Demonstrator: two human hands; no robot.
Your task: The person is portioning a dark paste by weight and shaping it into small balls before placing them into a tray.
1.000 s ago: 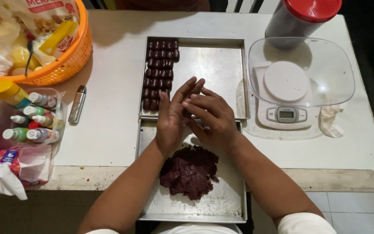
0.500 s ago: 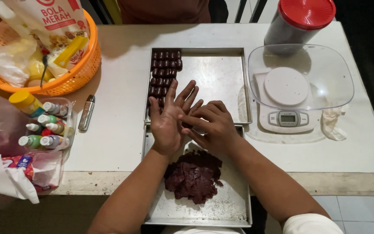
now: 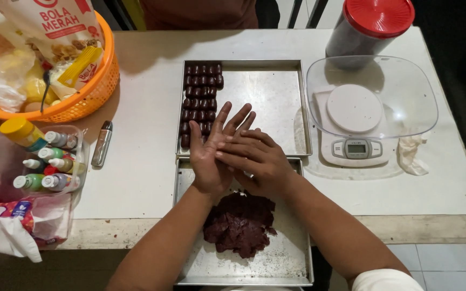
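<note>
My left hand (image 3: 210,156) is raised on edge over the seam between two metal trays, fingers straight and spread. My right hand (image 3: 262,161) lies flat across its palm, pressed against it. Whatever is between the palms is hidden. Just below the hands, a mound of dark reddish-brown dough (image 3: 238,223) sits on the near tray (image 3: 292,258). The far tray (image 3: 268,99) carries several rows of small dark rolled pieces (image 3: 200,97) along its left side, right beyond my left fingertips.
A digital scale (image 3: 356,146) under a clear bowl (image 3: 405,102) stands right, with a red-lidded jar (image 3: 370,27) behind and a crumpled tissue (image 3: 411,155) beside. At left are an orange basket (image 3: 90,97) of packets, small colouring bottles (image 3: 49,161) and a metal lighter-like object (image 3: 102,143). Another person (image 3: 195,13) is across the table.
My right hand has slid across my left palm while the two stay pressed together. The view has shifted slightly; nothing on the trays has moved.
</note>
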